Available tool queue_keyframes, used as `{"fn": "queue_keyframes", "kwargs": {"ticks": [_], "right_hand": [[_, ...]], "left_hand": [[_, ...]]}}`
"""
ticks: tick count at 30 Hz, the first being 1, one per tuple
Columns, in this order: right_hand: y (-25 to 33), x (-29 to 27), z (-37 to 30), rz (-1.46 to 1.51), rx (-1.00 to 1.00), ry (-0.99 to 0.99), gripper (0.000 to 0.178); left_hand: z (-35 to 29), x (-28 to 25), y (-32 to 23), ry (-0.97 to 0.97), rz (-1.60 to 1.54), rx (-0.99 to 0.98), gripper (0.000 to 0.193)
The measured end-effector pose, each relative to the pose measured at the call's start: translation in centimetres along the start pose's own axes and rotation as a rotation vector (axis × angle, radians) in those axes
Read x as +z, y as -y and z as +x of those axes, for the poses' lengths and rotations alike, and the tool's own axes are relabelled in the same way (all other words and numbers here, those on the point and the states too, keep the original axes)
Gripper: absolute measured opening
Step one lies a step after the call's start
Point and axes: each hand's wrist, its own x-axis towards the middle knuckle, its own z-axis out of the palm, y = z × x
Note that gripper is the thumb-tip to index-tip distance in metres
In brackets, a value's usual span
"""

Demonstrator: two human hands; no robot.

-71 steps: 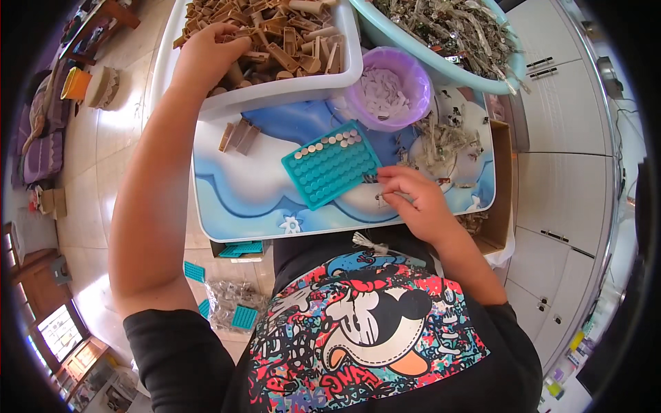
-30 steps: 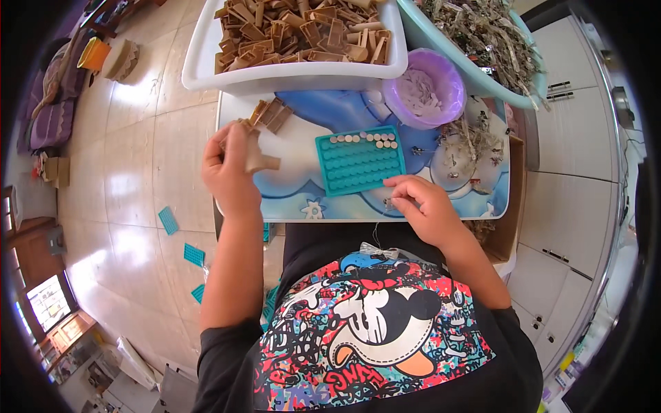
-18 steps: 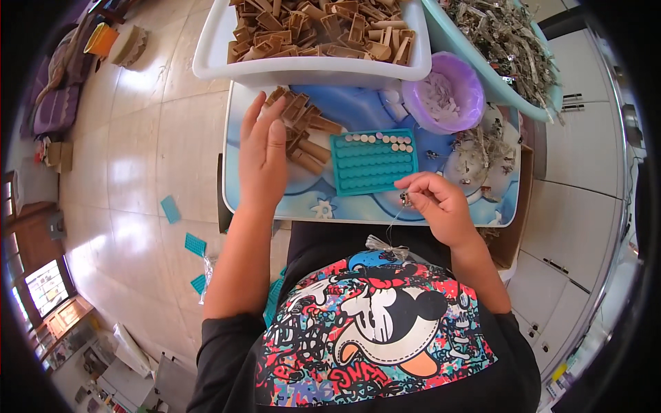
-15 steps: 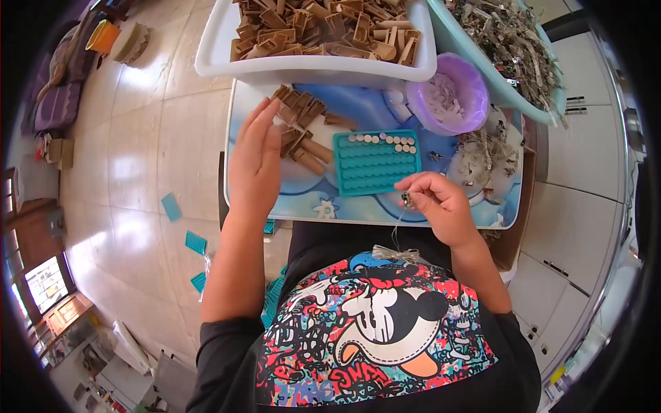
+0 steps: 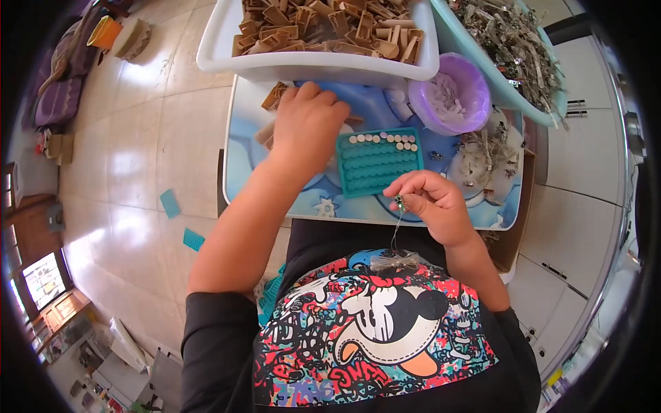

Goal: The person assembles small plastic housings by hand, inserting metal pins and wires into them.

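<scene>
My left hand (image 5: 308,129) reaches over a few brown plastic casings (image 5: 273,96) on the small table, palm down. Its fingertips and most of the casings beneath are hidden, so I cannot tell whether it grips one. Between thumb and fingers, my right hand (image 5: 436,204) pinches a small green circuit board (image 5: 399,202) near the table's front edge. Thin wires hang from the board toward a clear, stringy bundle (image 5: 396,261) against my shirt. Between the hands lies a teal moulded tray (image 5: 372,184), with several small white discs (image 5: 372,138) in its far rows.
A white tub (image 5: 317,67) full of brown casings stands at the back. Right of it are a purple bowl (image 5: 475,107) of white pieces and a pale green basin (image 5: 559,96) of tangled wired parts. Loose wired parts (image 5: 482,158) lie on the blue-patterned table (image 5: 303,206).
My left hand has swung right from beside the brown casings to over them, its fingers now bent downward. The right hand keeps its pinch on the circuit board and has shifted slightly left.
</scene>
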Motion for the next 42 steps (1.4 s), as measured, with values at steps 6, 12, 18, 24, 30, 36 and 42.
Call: {"fn": "queue_keyframes", "kwargs": {"ticks": [6,12,18,24,30,36,42], "right_hand": [[0.8,-0.1,0.7,-0.311,-0.366,-0.131,0.007],[1.0,0.5,1.5,-0.605,-0.453,-0.015,0.009],[0.0,1.6,1.2,-0.613,-0.509,-0.190,0.007],[-0.8,2.0,0.8,-0.516,-0.445,-0.110,0.006],[-2.3,2.9,0.1,-0.322,-0.286,-0.134,0.005],[-1.8,3.7,0.1,-0.537,-0.341,-0.149,0.006],[-0.6,4.5,0.2,-0.925,-0.613,-0.083,0.014]], "left_hand": [[-0.1,-3.0,-1.9,0.096,-0.230,-0.139,0.015],[-3.2,-4.2,-5.2,0.278,-0.893,-0.359,0.013],[-4.9,-3.1,-5.7,0.228,-1.324,-0.778,0.010],[-4.5,-3.7,-5.7,0.282,-1.439,-0.911,0.011],[-6.1,-2.2,-6.7,0.220,-1.934,-0.958,0.018],[-7.1,-1.5,-7.0,0.167,-1.947,-0.967,0.021],[-7.0,-2.5,-7.4,0.115,-1.854,-0.977,0.022]]}}
